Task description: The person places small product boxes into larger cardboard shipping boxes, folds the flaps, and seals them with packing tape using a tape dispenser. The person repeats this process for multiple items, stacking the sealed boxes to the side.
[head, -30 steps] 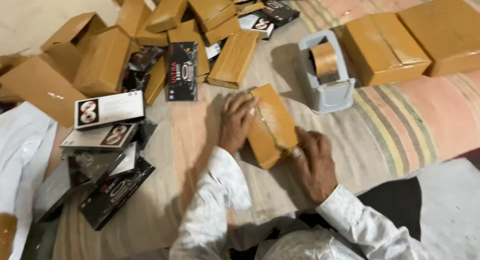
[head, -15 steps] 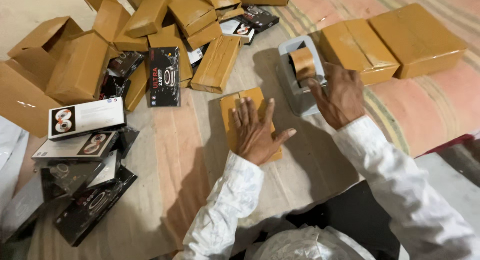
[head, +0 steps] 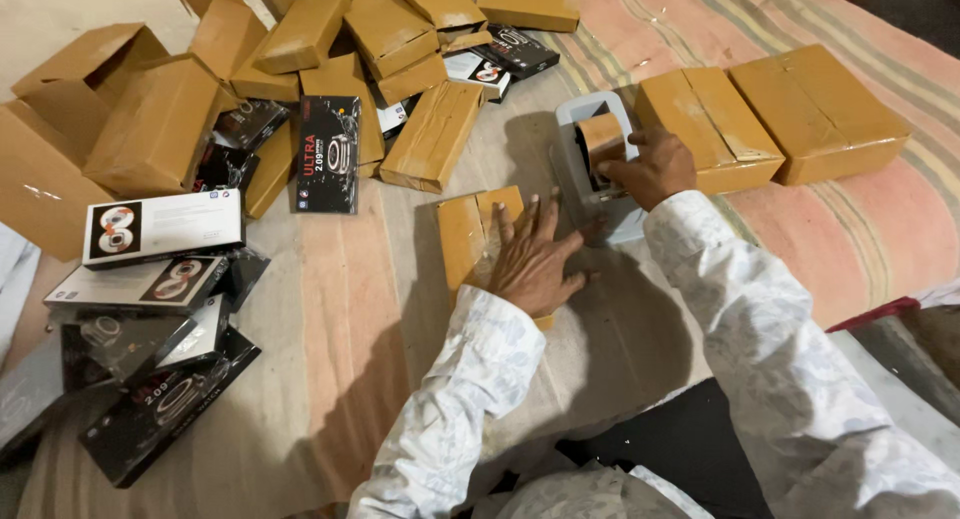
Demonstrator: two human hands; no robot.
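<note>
Small tan box [head: 465, 234] lies flat on striped mat [head: 340, 309], centre of frame. L hand [head: 530, 264] flat on it, fingers spread, palm down, open, pressing not gripping; covers box's right half. R hand [head: 650, 167] at 2 o'clock from box, curled round brown tape roll [head: 603, 139] in grey dispenser [head: 580, 169], fingers closed on roll/dispenser top. Dispenser just beside box, at 2 o'clock, not clearly touching.

Vs 0.5 s ago: L hand same spot on box, same spread. R hand was above dispenser w/ fingers looser, now down on roll, closed. Vs 1 s ago: both hands were on box, R hand at its near corner; box since turned flatter to cam.

Outward: two big taped tan boxes [head: 770, 119] at 2–3 o'clock past dispenser, side by side, touching. Heap of tan boxes [head: 330, 49] at 11–12 o'clock, some open. Black printed carton [head: 328, 154] at 10 o'clock, standing in heap edge. White cartons [head: 160, 227] and black cartons [head: 150, 419] stacked loose at 8–9 o'clock, well apart from box.
</note>
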